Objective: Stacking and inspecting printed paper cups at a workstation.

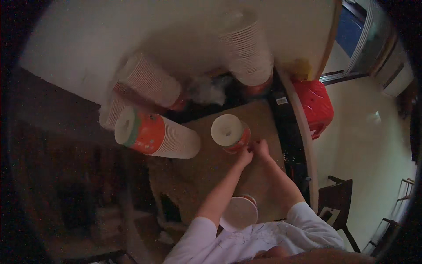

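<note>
An upturned paper tub [227, 130] with a pale base and an orange-red printed side stands on the brown work surface [263, 176] in front of me. Close to its near right side my left hand [245, 155] is closed. My right hand [261, 148] is closed beside it, almost touching the left. The fingers hide whatever lies between them, if anything. Nearer my body, a round white-topped tub [239, 214] sits below my left forearm. On the left leans a long nested stack of tubs [158, 135], with a green and orange outer one.
Tall nested stacks of white tubs stand at the back, one stack at the back left [149, 81] and another at the back right [247, 48]. Between them lies a crumpled clear plastic bag [209, 91]. A red plastic stool [313, 105] and a dark chair [336, 202] are beyond the table's right edge.
</note>
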Tool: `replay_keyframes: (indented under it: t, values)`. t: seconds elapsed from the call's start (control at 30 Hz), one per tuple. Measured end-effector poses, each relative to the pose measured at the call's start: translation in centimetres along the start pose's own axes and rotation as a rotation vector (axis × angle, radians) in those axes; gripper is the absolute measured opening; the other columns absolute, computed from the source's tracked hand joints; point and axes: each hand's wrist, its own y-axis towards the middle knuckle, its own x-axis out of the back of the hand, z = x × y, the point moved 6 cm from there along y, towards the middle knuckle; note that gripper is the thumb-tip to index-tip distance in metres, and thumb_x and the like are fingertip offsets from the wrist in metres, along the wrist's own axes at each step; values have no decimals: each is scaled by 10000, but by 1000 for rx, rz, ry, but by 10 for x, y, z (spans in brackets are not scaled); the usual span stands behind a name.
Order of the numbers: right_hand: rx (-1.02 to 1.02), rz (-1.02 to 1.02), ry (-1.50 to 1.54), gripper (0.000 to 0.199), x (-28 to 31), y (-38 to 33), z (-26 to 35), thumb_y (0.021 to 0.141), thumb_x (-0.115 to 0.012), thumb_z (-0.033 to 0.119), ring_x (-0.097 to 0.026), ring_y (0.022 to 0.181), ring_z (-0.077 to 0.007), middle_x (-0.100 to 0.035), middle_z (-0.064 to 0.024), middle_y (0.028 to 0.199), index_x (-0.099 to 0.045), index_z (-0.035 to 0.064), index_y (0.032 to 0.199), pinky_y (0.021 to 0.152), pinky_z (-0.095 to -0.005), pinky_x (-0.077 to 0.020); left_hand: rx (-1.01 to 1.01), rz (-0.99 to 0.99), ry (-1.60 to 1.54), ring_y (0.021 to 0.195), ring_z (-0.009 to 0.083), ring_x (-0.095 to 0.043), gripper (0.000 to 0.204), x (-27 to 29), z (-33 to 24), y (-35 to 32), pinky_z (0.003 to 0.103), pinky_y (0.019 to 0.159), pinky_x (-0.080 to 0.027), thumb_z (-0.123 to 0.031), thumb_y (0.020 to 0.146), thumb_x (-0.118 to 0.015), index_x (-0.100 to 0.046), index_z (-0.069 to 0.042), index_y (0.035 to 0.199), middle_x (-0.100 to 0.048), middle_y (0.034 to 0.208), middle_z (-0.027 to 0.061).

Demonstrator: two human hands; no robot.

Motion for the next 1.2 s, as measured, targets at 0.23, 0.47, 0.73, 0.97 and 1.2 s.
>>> replay_keyframes:
  t: [0.23,0.47,0.73,0.97,1.2]
  values:
    - [57,-145,-67,185,12,12,5,741,-468,138,-565,531,-147,-566,-97,582,-554,-9,668,477,-287,-449,-289,-272,42,910,294,-516,329,-13,17,11,371,747,-402,-94,696,-491,-475,-9,1014,-535,955,196]
    - [129,-218,-237,208,18,14,-14,724,-480,183,-587,689,-245,-588,-154,715,-580,4,760,602,-342,-454,-4,-130,-274,997,333,-445,327,0,-23,-15,388,819,-369,-138,827,-296,-385,3,1108,-435,1106,222]
    - [212,-256,-327,229,34,11,-2,697,-508,197,-572,763,-299,-577,-185,791,-593,22,817,648,-357,-445,-156,-52,-5,1130,254,-325,411,-59,27,22,359,944,-246,-235,876,-194,-313,-5,1195,-347,1217,177]
    - [90,-123,-132,248,1,33,-28,734,-538,260,-577,668,-204,-598,-112,731,-593,30,807,593,-326,-447,-106,-195,-388,988,187,-421,386,-51,66,45,319,859,-331,-251,874,-268,-406,23,1109,-452,1096,114]
    - [-7,-51,-105,317,11,49,-55,741,-549,326,-593,730,-234,-609,-127,801,-589,39,869,650,-346,-451,-1,-176,-386,878,254,-531,225,-56,49,42,358,709,-405,-125,746,-462,-494,-11,937,-549,917,182]
